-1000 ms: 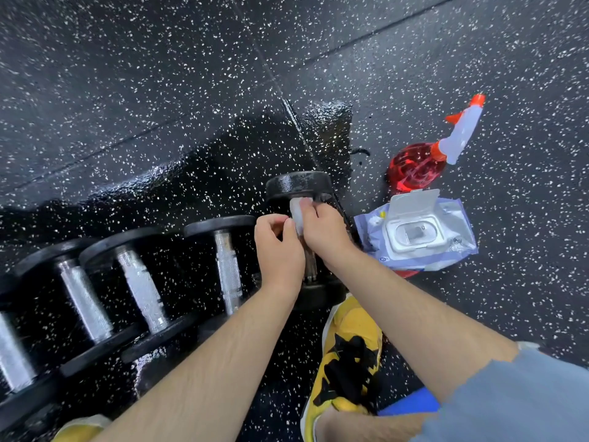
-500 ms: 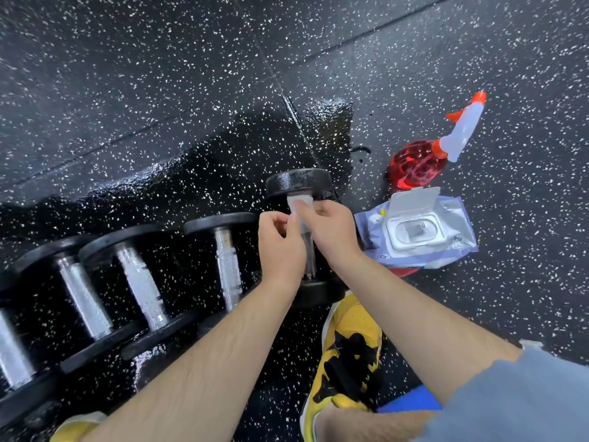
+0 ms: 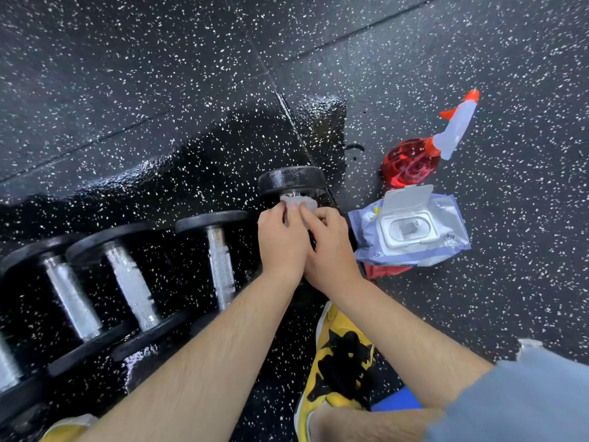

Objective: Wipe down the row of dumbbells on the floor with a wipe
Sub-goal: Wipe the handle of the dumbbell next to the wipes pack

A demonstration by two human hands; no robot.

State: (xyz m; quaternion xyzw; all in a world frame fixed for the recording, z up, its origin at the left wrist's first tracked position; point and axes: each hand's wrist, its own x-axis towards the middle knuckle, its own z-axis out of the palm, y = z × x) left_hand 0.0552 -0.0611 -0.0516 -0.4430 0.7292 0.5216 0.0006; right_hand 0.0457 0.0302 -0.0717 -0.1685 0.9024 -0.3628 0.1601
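Note:
A row of black dumbbells with silver knurled handles lies on the speckled rubber floor, running from the lower left to the centre. The rightmost dumbbell (image 3: 291,179) has both my hands on its handle. My left hand (image 3: 281,240) and my right hand (image 3: 328,247) sit side by side, pinching a white wipe (image 3: 298,202) against the top of the handle, just under the far black head. Most of that handle is hidden under my hands. The neighbouring dumbbell (image 3: 219,260) lies untouched to the left.
An open pack of wipes (image 3: 411,231) lies right of my hands, its lid flipped up. A red spray bottle (image 3: 424,148) with a white and orange nozzle lies behind it. My yellow and black shoe (image 3: 341,352) is below. The floor around the dumbbells looks wet.
Both hands have slid up the handle with the wipe, from its middle to the end by the far head.

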